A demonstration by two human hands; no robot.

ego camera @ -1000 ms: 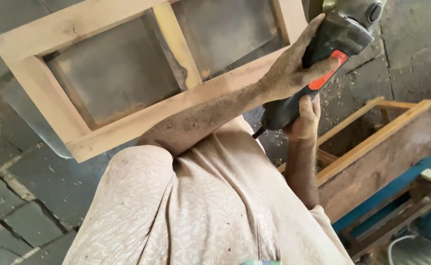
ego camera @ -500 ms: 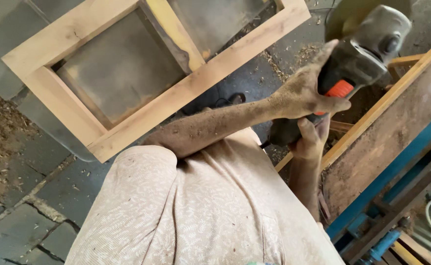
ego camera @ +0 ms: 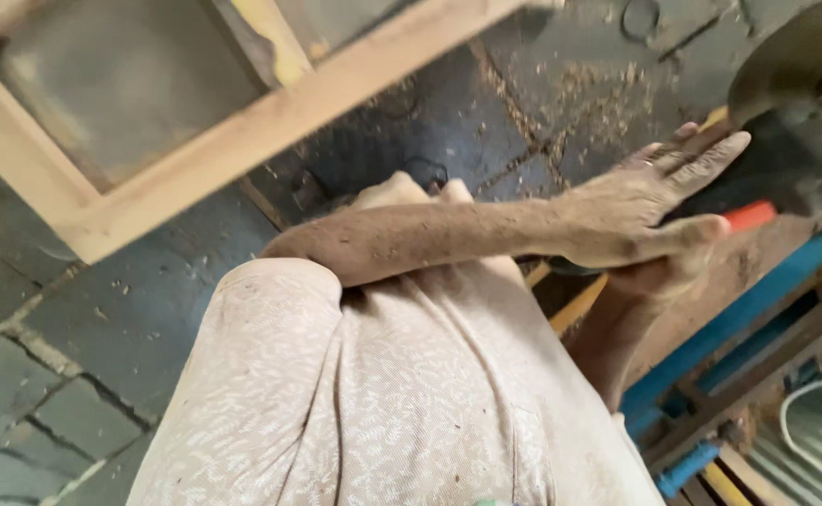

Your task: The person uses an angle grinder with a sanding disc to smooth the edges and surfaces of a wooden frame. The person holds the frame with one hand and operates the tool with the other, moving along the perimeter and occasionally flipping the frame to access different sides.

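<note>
Floor: dark grey stone floor (ego camera: 102,356), cracked along the joints, strewn with wood shavings (ego camera: 598,103) toward the upper right. A thin dark cord loops lie on it near the top edge.

Head view, upper left: pale wooden frame (ego camera: 242,141), one long rail running diagonally across the picture, a cross-piece with a yellowish streak dividing two openings. Its faces look bare and evenly pale; whether any part is left rough cannot be told at this blur. The frame lies well apart from the tool.

Head view, right: grinder (ego camera: 795,141), dark grey body with an orange-red switch strip, a round disc at its head near the top right corner. It is held in the air off to the person's right, above a second wooden frame (ego camera: 701,290) and a blue metal stand (ego camera: 739,328), touching neither as far as can be seen. A white cable (ego camera: 804,450) curves at the lower right.

Hands: left hand (ego camera: 645,211), dusted with sawdust, lies over the tool body, thumb under, fingers stretched nearly flat rather than curled. Right hand (ego camera: 659,276) sits below it, wrapped about the tool's rear grip, mostly hidden by the left.

Foreground: person's patterned beige shirt (ego camera: 383,403).

Progress, as judged: disc is off the wood; no cutting or sanding in contact at present.
</note>
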